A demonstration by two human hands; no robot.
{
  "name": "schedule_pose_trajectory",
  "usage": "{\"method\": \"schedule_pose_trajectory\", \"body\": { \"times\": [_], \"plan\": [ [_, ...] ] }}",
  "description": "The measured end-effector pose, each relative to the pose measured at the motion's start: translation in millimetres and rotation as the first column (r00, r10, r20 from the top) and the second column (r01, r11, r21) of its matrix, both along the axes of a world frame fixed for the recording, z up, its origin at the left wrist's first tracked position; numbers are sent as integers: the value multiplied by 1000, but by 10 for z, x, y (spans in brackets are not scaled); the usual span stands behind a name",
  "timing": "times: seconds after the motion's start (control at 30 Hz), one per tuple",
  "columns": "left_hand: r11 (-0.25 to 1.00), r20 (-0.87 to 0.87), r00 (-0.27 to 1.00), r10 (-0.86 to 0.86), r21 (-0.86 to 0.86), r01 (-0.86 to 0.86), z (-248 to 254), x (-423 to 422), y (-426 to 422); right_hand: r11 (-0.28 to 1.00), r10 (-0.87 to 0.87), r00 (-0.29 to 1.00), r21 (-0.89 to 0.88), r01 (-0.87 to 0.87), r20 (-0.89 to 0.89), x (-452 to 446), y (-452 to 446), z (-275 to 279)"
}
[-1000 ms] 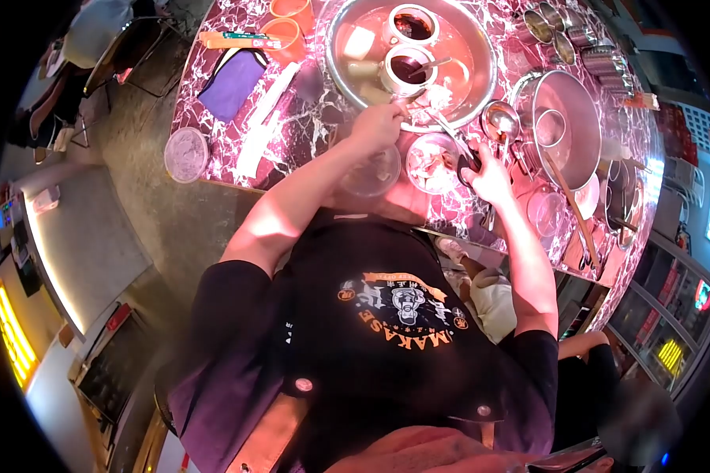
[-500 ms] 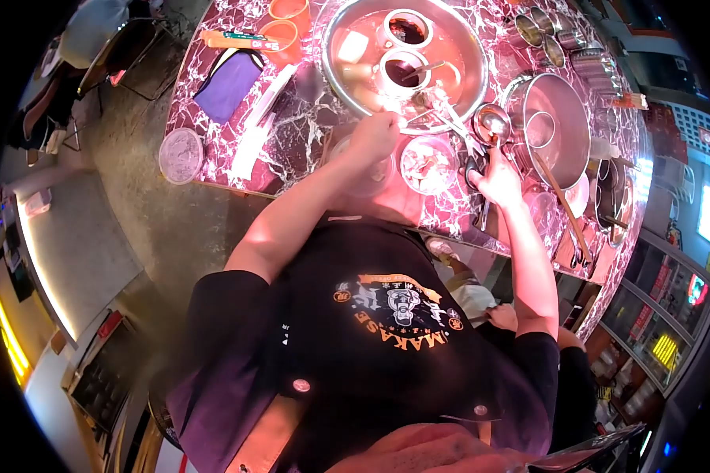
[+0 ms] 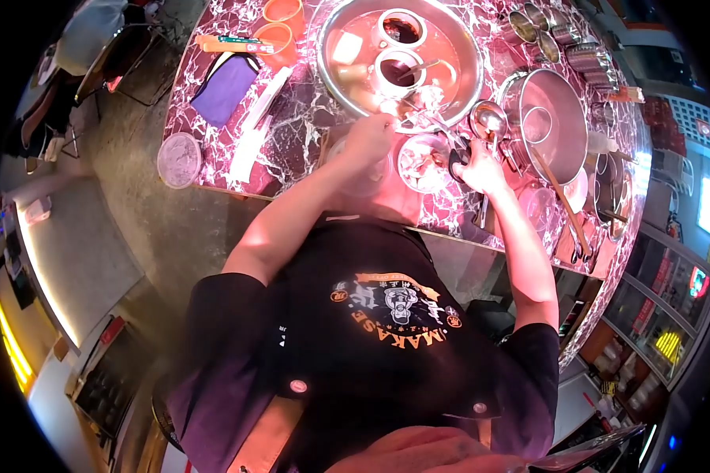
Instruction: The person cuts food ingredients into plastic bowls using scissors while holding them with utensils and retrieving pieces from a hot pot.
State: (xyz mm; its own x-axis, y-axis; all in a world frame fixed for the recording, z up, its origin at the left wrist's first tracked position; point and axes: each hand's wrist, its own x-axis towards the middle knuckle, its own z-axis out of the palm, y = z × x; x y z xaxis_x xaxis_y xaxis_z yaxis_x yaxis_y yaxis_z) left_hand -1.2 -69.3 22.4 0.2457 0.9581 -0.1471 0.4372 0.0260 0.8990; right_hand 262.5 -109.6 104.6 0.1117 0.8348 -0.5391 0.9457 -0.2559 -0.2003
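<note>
My right hand (image 3: 481, 167) is wrapped round the dark handles of a pair of scissors (image 3: 455, 155), whose blades point up and left. My left hand (image 3: 371, 138) is closed at the near edge of a large metal basin (image 3: 479, 75); what its fingers pinch is lost in glare. Between the hands, under the blades, stands a round tub of pale pieces (image 3: 423, 163). In the basin two white pots (image 3: 401, 72) hold dark liquid, the nearer one with a spoon in it. A clear round container (image 3: 363, 177) is partly under my left forearm.
A ladle (image 3: 489, 120) and a deep metal pot (image 3: 543, 118) stand right of the basin, with metal cups (image 3: 522, 27) behind. Orange cups (image 3: 276, 41), a purple cloth (image 3: 224, 88) and a round lidded tub (image 3: 180, 160) are at the left.
The scissors have moved left and down, over the tub, and their blades look closer together than half a second ago. My left hand stays closed near the basin's edge.
</note>
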Motion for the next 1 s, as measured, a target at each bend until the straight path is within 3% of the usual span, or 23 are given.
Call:
{"method": "schedule_pose_trajectory", "body": {
  "times": [0.23, 0.6, 0.63, 0.77, 1.0],
  "plan": [
    [1000, -2, 1000, -14, -1, 14, -11, 18, 6, 992, 104, 970, 52, -118, 220, 119, -20, -27],
    [997, 52, 998, 46, -61, -43, -171, 6, -33, 930, 357, 881, -27, -367, 309, 411, -90, 84],
    [995, 67, 995, 71, -69, -66, -181, 0, -31, 914, 359, 878, 69, -399, 317, 458, -126, 70],
    [990, 82, 994, 71, -124, -60, -213, -42, -25, 963, 248, 911, 16, -268, 329, 434, -110, 309],
    [990, 129, 991, 27, -144, -8, -280, 61, -85, 971, 226, 926, 4, -238, 302, 132, 69, 111]
  ]
}}
